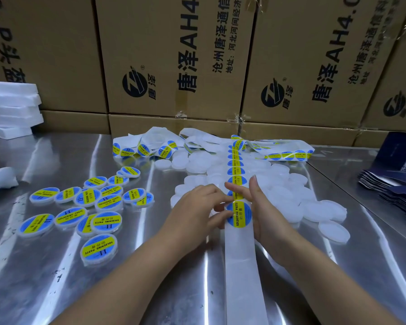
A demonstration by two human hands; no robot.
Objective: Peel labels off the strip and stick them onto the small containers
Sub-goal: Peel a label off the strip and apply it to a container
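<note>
The strip point(237, 171) ran between both hands over the table point(45, 277). The left hand point(195, 207) fingers pinched the nearest label point(239, 214) by its edge. The right hand point(265, 207) thumb clamped the strip just beyond it, evidently to steady the peel. Bare containers point(326, 209) lay right of the fingers, and labelled containers point(99, 248) lay to their left.
</note>
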